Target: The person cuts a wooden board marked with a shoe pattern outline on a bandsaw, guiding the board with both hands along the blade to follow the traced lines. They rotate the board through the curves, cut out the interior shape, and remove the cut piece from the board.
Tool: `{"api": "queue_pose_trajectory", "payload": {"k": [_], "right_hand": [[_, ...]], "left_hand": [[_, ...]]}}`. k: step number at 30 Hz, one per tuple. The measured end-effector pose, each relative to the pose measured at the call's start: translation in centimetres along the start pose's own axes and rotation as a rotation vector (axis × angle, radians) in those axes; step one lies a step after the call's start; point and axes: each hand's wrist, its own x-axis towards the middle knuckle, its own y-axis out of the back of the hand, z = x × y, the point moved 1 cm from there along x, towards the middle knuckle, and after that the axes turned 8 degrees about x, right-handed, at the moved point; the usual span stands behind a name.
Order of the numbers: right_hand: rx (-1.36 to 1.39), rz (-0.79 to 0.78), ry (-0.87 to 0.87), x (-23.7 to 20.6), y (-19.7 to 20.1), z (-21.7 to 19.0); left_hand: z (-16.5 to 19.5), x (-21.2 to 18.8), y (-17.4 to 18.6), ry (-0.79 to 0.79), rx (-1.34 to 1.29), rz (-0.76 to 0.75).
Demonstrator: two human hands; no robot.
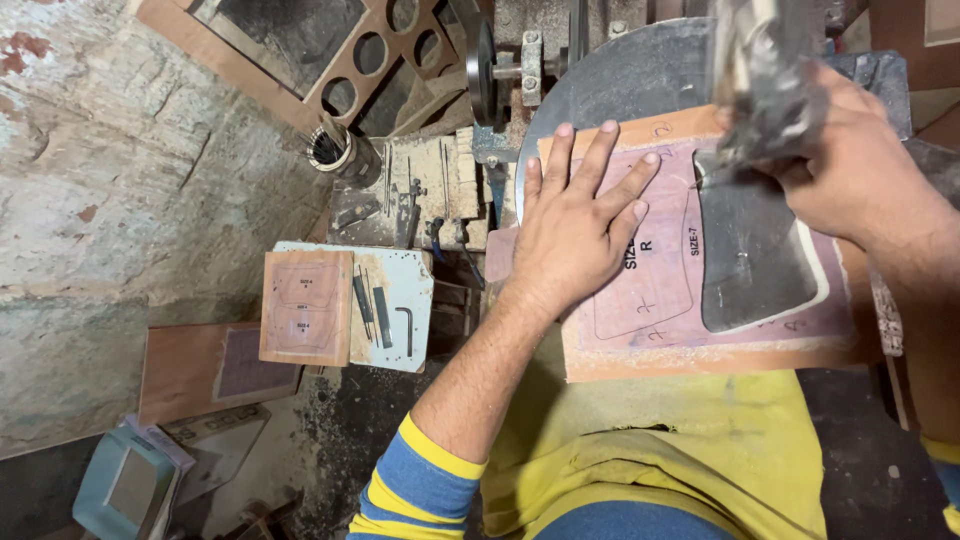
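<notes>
A workshop is seen from above, with two bare hands at a round metal machine table (610, 85). A flat wooden board (700, 345), covered by a pinkish sheet marked with sole-shaped outlines, is laid on that table and reaches over the person's yellow-clad lap. The left hand (580, 225) is pressed flat on the left part of the board, fingers spread and palm down, so its grip is open and nothing is clasped. The right hand (860, 165) is curled closed around a blurred grey metal part (765, 85) above the board's upper right corner (what exactly that part is cannot be told). A dark grey sole-shaped piece (750, 260) is seen lying on the board just below the right hand, well apart from the left hand.

To the left, a smaller wooden pattern board (305, 305) is set on a pale blue plate (410, 290), beside several dark metal tools (380, 315). Above them a roll of tape (335, 150) is seen, and a wooden frame with round holes (390, 45) is leaned near the wall.
</notes>
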Motion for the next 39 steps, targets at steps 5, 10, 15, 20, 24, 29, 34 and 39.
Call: {"api": "queue_pose_trajectory", "payload": {"k": [5, 10, 15, 20, 24, 29, 34, 39], "right_hand": [[0.025, 0.009, 0.036, 0.1, -0.3, 1.3], [0.026, 0.019, 0.041, -0.1, -0.9, 2.8], [-0.067, -0.004, 0.062, 0.3, -1.1, 3.5], [0.024, 0.012, 0.124, 1.1, -0.4, 3.0], [0.054, -0.076, -0.019, 2.0, 0.2, 2.5], [-0.096, -0.123, 0.078, 2.7, 0.2, 2.1], [-0.090, -0.107, 0.044, 2.6, -0.4, 2.9], [-0.007, -0.012, 0.143, 1.8, -1.2, 5.0]], "left_hand": [[0.4, -0.2, -0.1, 0.038, -0.024, 0.016], [0.7, -0.1, -0.2, 0.060, -0.031, 0.048], [1.0, -0.2, -0.3, 0.090, -0.031, 0.051], [1.5, -0.3, -0.4, 0.108, -0.031, 0.057], [1.7, -0.4, -0.3, 0.126, -0.019, 0.058], [1.9, -0.3, -0.4, 0.144, -0.006, 0.057], [1.9, -0.2, -0.6, 0.165, -0.017, 0.061], [1.6, 0.0, -0.7, 0.156, -0.023, 0.067]]}}
